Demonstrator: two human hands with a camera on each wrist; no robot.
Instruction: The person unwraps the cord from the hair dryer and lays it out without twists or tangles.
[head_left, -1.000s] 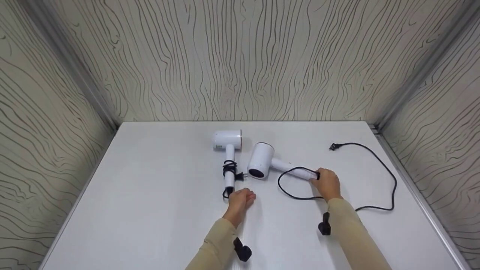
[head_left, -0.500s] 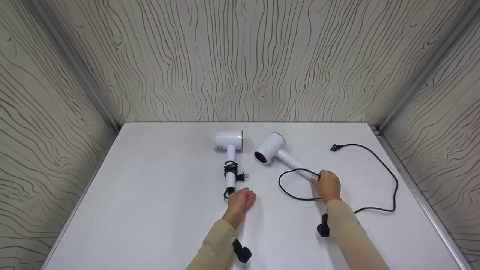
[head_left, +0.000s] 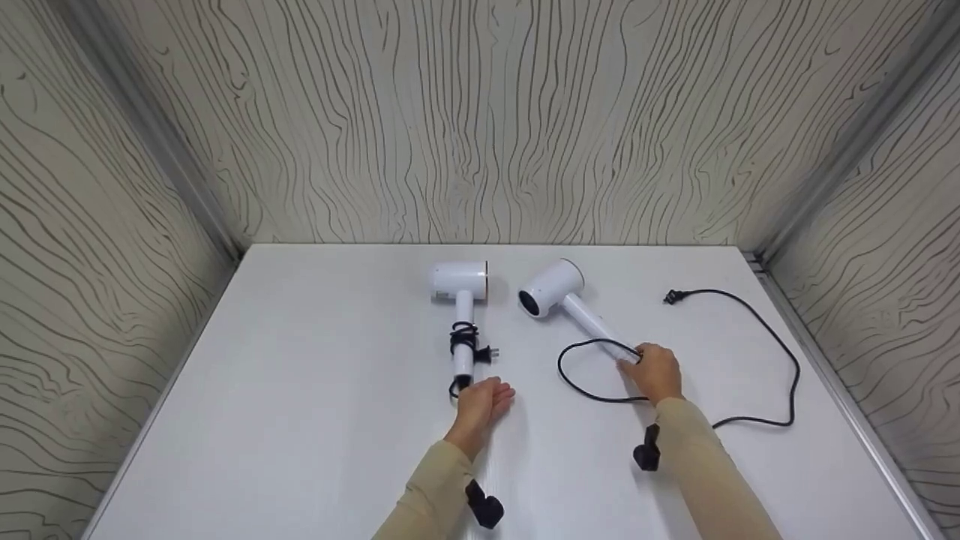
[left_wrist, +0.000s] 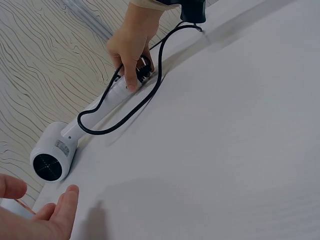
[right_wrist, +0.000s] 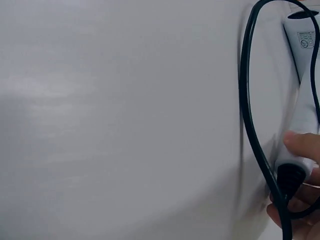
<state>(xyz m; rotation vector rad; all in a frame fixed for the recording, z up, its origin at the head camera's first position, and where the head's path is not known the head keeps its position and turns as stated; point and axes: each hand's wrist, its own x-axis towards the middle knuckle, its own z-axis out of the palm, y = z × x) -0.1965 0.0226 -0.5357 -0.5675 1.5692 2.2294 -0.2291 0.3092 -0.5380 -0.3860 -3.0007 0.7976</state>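
Note:
Two white hair dryers lie on the white table. My right hand [head_left: 654, 373] grips the handle end of the right hair dryer [head_left: 553, 288], thumb on the white handle in the right wrist view, by the black cord guard [right_wrist: 291, 181]. Its black cord [head_left: 592, 397] loops left of that hand. The left hair dryer [head_left: 459, 280] points its handle toward me, with its cord [head_left: 463, 335] wound round the handle. My left hand [head_left: 480, 405] is at that handle's lower end. In the left wrist view, its thumb and fingers [left_wrist: 69, 210] are spread apart with nothing between them.
The right dryer's cord runs on to the right and curves back to a black plug [head_left: 674, 297]. The left dryer's plug [head_left: 486, 354] sticks out beside its handle. Wood-patterned panels [head_left: 480, 120] enclose the table [head_left: 285, 420] at the back and both sides.
The right hair dryer's head has swung away and to the right, pivoting about my right hand, so its handle stands at a steeper slant. My left hand and the left dryer have stayed put.

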